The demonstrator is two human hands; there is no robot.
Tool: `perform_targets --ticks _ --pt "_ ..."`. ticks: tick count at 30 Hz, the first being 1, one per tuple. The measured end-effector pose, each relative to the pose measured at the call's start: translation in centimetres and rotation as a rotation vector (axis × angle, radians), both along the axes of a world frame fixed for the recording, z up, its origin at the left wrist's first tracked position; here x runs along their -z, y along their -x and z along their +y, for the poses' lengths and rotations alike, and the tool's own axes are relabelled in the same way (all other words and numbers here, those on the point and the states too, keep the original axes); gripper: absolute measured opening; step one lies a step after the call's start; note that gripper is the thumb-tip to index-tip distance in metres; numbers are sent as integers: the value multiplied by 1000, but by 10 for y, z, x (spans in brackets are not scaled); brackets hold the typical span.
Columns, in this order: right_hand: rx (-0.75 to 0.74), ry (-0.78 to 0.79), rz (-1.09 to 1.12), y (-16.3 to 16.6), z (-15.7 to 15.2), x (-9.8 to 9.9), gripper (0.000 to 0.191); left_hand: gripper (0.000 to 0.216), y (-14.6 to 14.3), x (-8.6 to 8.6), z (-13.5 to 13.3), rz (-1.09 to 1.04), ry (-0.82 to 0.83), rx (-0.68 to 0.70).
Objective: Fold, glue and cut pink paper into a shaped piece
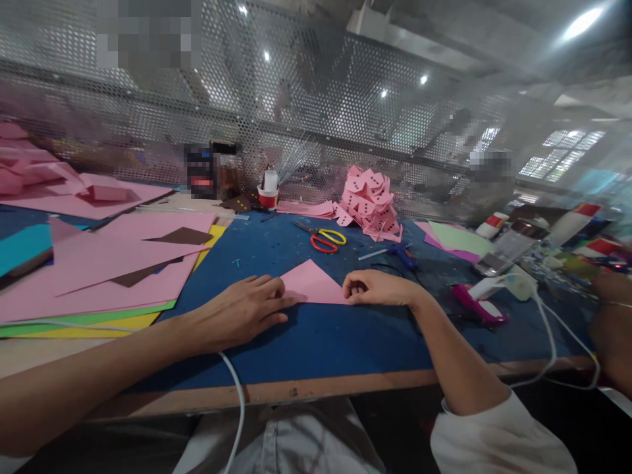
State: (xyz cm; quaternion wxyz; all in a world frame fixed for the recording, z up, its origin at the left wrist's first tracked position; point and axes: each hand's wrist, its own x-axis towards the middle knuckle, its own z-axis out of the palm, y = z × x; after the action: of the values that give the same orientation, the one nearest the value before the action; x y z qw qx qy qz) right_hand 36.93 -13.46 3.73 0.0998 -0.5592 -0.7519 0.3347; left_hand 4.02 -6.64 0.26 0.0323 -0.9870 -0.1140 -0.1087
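A pink paper triangle (313,284) lies folded on the blue work mat (316,336) in front of me. My left hand (241,309) rests flat on the paper's left corner, fingers stretched out. My right hand (375,288) presses the paper's lower right edge with its fingers curled in a pinch.
Large pink, yellow and green sheets (99,270) are stacked at the left. Red-and-yellow scissors (323,238) lie behind the paper, and a heap of folded pink pieces (370,201) beyond. A pink glue gun (481,304) with a white cable lies at the right. Another person's arm (612,329) shows at the far right.
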Motion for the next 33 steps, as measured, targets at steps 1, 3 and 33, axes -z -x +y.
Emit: perform_targets --ticks 1,3,33 --pt "-2 2 5 0 0 0 18 37 -1 1 -1 -6 8 3" --pt "-9 9 16 -1 0 0 18 35 -2 1 -1 -8 41 4" --pt "-2 -17 -34 2 -3 -6 16 44 -13 -5 -7 21 28 2"
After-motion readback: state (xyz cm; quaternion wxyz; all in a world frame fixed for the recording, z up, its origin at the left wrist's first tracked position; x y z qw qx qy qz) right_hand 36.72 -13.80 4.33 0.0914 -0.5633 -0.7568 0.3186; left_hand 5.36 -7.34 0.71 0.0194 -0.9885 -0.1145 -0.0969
